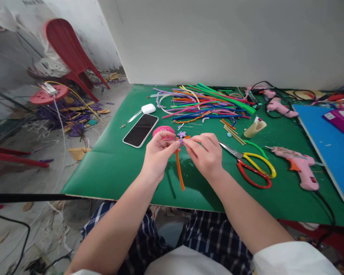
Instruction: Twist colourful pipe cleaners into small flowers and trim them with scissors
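Above the green table, my left hand (159,152) is closed in a pinch on an orange pipe cleaner (180,172), whose free end hangs down toward the table's front edge. Fingertip to fingertip with it, my right hand (204,153) pinches at a small purple pipe-cleaner flower (182,135). A bit of orange also shows by the right fingertips. How the purple and orange pieces join is hidden by my fingers. Just behind my left hand lies a pink roll (164,132), partly covered. Scissors (246,162) with red and yellow handles lie right of my right hand.
A phone (141,130) and a white case (148,109) lie to the left. Behind my hands is a heap of coloured pipe cleaners (206,101). At right are a pink glue gun (299,164) with a cord, a beige tube (255,128) and a blue board (329,145).
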A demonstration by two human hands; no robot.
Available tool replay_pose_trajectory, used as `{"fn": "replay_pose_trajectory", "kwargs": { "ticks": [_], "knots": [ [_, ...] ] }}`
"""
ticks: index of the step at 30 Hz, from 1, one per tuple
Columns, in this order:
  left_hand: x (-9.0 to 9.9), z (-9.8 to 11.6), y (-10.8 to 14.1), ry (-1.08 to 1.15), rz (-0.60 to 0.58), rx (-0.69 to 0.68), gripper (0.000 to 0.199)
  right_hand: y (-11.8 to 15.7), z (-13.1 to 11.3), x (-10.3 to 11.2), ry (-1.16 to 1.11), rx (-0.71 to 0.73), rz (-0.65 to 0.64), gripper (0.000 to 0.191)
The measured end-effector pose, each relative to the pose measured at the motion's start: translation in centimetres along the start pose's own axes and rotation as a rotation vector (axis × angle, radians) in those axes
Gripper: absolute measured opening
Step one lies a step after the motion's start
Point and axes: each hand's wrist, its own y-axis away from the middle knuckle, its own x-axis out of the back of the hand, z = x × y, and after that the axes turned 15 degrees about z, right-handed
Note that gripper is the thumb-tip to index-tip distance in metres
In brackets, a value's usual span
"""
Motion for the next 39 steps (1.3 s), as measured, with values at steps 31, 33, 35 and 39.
{"fn": "replay_pose_trajectory", "kwargs": {
  "ticks": [31, 33, 35, 39],
  "knots": [
    [0.8, -0.5, -1.2, -0.149, -0.098, -0.001, 0.029, -0.5, -0.3, -0.2, -0.268, -0.525, -0.259, 0.009],
    [0.6, -0.7, -1.0, -0.143, -0.066, -0.075, 0.026, -0.5, -0.4, -0.2, -0.31, -0.651, -0.275, 0.008],
    [0.4, -0.9, -0.8, -0.136, -0.035, -0.109, 0.024, -0.5, -0.5, -0.2, -0.377, -0.788, -0.284, 0.009],
    [0.2, -1.2, -0.6, -0.122, -0.001, -0.11, 0.025, -0.4, -0.5, -0.4, -0.488, -0.942, -0.26, 0.011]
  ]
}}
